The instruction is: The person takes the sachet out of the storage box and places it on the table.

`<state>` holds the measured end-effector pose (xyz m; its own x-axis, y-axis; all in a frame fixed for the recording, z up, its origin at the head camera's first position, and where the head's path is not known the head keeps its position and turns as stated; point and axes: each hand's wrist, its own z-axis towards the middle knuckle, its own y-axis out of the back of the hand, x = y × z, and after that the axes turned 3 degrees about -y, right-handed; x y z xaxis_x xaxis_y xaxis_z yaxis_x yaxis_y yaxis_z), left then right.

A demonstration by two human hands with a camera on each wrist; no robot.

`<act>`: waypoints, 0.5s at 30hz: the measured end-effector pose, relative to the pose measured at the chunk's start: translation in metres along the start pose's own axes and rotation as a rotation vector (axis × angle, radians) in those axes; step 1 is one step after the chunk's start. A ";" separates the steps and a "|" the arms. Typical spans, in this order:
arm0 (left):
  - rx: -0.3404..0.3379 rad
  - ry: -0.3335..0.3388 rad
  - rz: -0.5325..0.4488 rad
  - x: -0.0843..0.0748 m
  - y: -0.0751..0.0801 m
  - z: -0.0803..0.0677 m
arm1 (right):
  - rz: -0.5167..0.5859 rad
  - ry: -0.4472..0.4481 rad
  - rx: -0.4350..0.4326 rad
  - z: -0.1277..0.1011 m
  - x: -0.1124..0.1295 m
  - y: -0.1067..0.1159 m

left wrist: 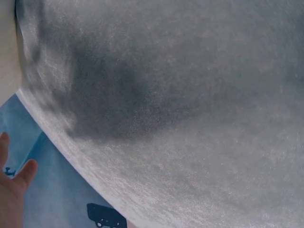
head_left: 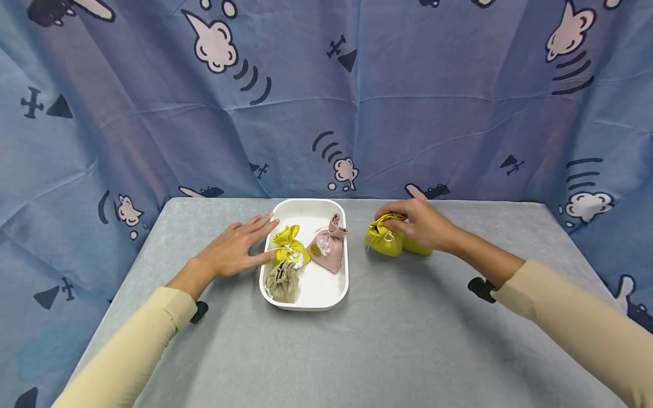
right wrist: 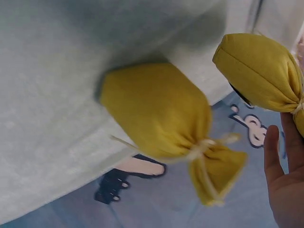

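My right hand (head_left: 422,225) pinches a yellow drawstring pouch (head_left: 385,241) by its gathered neck, right of the white tray (head_left: 306,304). In the right wrist view this pouch (right wrist: 259,71) hangs from the fingers. A second yellow pouch (right wrist: 156,107) stands on the table beside it, partly hidden in the head view. My left hand (head_left: 232,246) spreads its fingers at the tray's left rim, thumb close to a yellow pouch with white flowers (head_left: 288,249). Also in the tray are a pink pouch (head_left: 329,249) with a white flower and an olive-grey pouch (head_left: 283,281).
A grey cloth covers the table (head_left: 357,351). Behind it hangs a blue printed curtain (head_left: 418,130), close along the back edge. Dark wrist devices (head_left: 482,289) show under both cuffs.
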<state>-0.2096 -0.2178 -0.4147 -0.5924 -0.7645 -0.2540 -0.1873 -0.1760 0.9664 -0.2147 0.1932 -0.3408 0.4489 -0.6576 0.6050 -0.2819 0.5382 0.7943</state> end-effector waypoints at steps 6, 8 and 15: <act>0.008 -0.004 0.009 0.001 -0.002 0.000 | -0.019 -0.036 0.001 -0.001 -0.019 -0.012; 0.004 -0.007 0.012 0.001 -0.002 0.001 | -0.024 -0.046 -0.004 -0.001 -0.023 -0.013; -0.026 -0.023 0.013 0.002 -0.002 0.000 | -0.031 -0.060 -0.015 -0.001 -0.027 -0.013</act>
<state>-0.2107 -0.2187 -0.4174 -0.6122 -0.7527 -0.2421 -0.1592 -0.1826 0.9702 -0.2220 0.2044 -0.3671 0.4050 -0.7043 0.5831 -0.2559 0.5250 0.8117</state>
